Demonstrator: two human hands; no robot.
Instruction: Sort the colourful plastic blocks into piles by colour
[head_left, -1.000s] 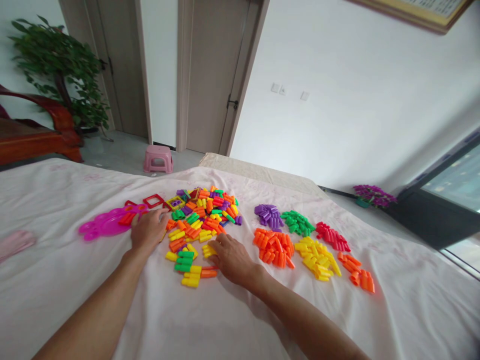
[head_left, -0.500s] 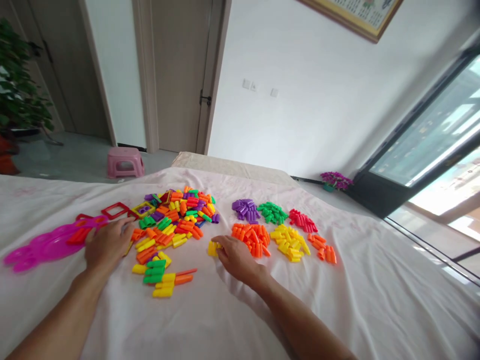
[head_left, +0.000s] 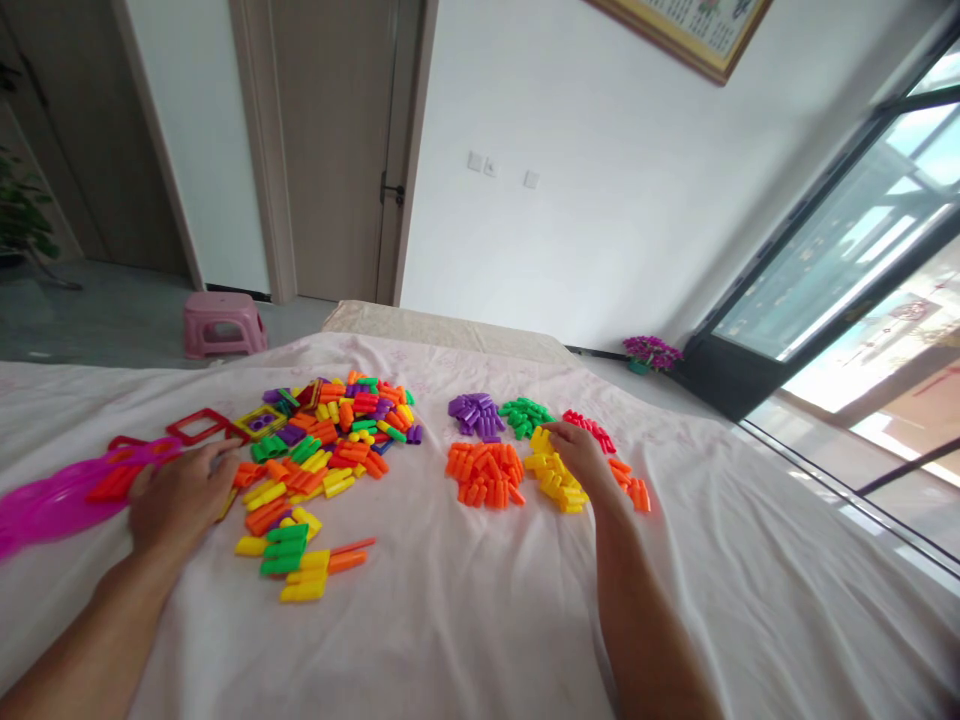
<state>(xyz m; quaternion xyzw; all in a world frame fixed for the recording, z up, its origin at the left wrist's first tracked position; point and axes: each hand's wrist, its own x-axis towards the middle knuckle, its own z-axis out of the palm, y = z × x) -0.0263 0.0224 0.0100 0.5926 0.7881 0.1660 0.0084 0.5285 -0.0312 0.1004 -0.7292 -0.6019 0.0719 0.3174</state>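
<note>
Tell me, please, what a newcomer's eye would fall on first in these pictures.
A mixed pile of bright pieces, left of centre on the pale cloth, would likely come first. To its right, a purple heap, green heap and red heap lie behind an orange heap and yellow heap, the right hand at the latter. The magenta piece at the far left, beside the left hand, stands out.

Two hands [head_left: 182, 497] [head_left: 581, 455], one mixed heap [head_left: 324, 433], apparently six one-colour piles [head_left: 486, 474]

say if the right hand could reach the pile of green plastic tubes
Likely yes: the right hand, at the yellow plastic tubes, is close beside the green pile, with nothing seen between.
</note>
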